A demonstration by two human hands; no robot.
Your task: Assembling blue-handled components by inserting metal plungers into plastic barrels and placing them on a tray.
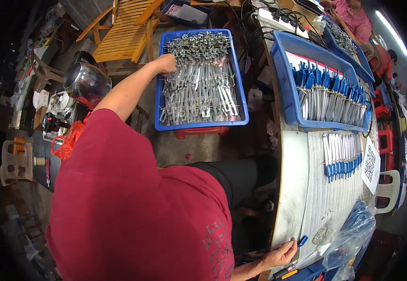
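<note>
My left hand [167, 64] reaches over the left rim of a blue tray [244, 110]. Its fingers curl down among slim metal strips [196, 86] with small crosspieces; what they grip, if anything, is hidden. At the table's near edge, low on the right, my right hand [281, 255] pinches a small blue plastic piece [303, 240] at its fingertips. Farther up the table lies a row of metal strips with blue plastic ends [342, 159], set side by side on a ribbed white sheet [323, 196].
A blue bin [292, 110] on the table holds many blue-ended strips. Clear plastic bags [353, 229] and small metal bits lie near my right hand. A wooden chair [124, 33], a shiny metal kettle [86, 83] and a red bag [70, 140] stand left. Other people sit at upper right.
</note>
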